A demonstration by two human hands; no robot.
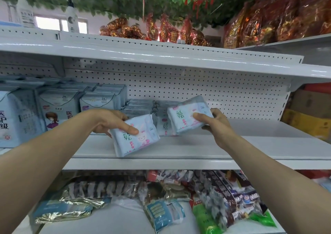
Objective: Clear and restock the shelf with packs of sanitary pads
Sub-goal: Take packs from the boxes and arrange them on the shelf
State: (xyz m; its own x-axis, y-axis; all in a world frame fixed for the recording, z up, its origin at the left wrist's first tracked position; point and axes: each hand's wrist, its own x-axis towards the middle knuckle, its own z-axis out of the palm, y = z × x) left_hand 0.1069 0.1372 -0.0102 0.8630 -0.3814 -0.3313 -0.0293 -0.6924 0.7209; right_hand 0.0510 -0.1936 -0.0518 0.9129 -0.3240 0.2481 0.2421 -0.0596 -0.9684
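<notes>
Fingers: left hand grips the left pack, thumb across its face and the other fingers curled behind its near edge; right hand grips the right pack, thumb pressed on the front and fingers wrapped round the far edge.
Shelf: white, with a pegboard back.
Big packs: upright in rows at the shelf's left.
Small row: upright mid-shelf, between the two held packs and just behind them.
Left pack: tilted, over the shelf's front part; whether its lower corner touches is hard to tell.
Right pack: tilted, held above the shelf.
</notes>
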